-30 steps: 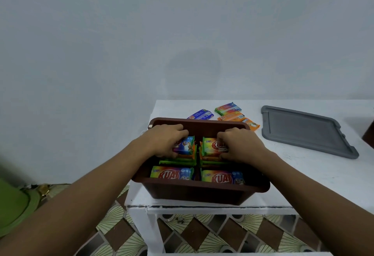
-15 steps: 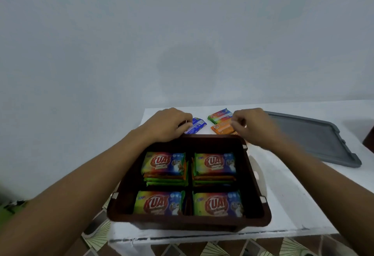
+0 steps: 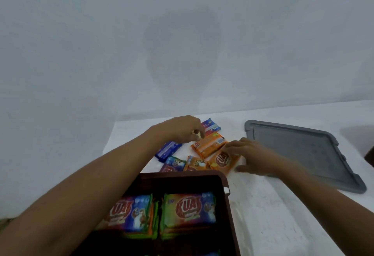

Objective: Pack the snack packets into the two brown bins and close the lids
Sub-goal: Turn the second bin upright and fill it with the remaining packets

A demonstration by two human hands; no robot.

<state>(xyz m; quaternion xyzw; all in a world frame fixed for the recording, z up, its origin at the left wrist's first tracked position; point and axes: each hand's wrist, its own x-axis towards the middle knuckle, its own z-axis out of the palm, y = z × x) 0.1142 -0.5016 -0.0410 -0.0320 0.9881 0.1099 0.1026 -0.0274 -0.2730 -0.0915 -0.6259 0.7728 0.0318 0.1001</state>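
Beyond the part-filled brown bin (image 3: 182,174), on the white table (image 3: 263,205), the right hand (image 3: 250,157) gripped an orange packet (image 3: 221,159); left hand (image 3: 180,129) hung over the other loose packets (image 3: 206,145), fingers curled, grasp not discernible.

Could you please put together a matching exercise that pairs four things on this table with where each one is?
Things:
1 grey lid
2 brown bin
3 right hand
4 blue packet

Places:
A touching an orange packet
B flat on the table's right side
C nearest the camera, holding stacked packets
D on the table, left of that orange packet

Pairs: 1-B; 2-C; 3-A; 4-D
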